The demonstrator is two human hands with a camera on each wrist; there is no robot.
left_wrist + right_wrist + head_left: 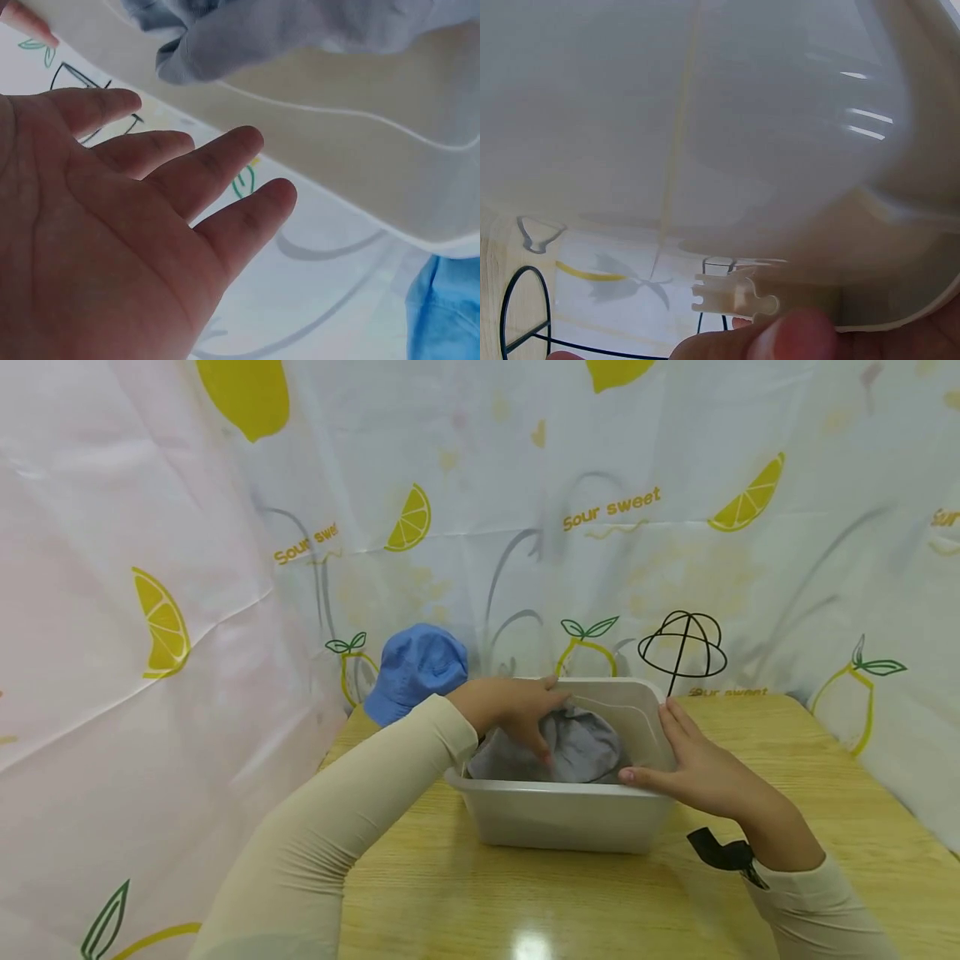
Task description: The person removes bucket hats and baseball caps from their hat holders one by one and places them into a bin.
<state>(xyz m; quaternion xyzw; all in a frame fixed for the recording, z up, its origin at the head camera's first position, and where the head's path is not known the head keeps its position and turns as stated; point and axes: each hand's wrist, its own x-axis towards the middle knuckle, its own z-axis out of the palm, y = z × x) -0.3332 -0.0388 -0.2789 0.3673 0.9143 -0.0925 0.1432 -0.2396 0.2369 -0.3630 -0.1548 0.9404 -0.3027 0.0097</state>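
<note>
A grey fabric hat (581,743) lies in a white plastic bin (562,814) on the table. My left hand (517,710) reaches over the bin's left side, close above the hat. In the left wrist view its fingers (244,214) are spread, apart from the grey cloth, with nothing between them. At the bin's right end my right hand (708,768) holds the rim, thumb at the front corner and fingers farther back along the side. The right wrist view shows its thumb at the rim beside a small clip-like tab (731,294); part of this hand is cut off there.
A blue bucket hat (423,668) sits behind the bin at the left; what supports it is hidden. Behind the bin's right end rises a black wire hat stand (682,647). Lemon-print cloth (480,452) hangs around the wooden table (420,893).
</note>
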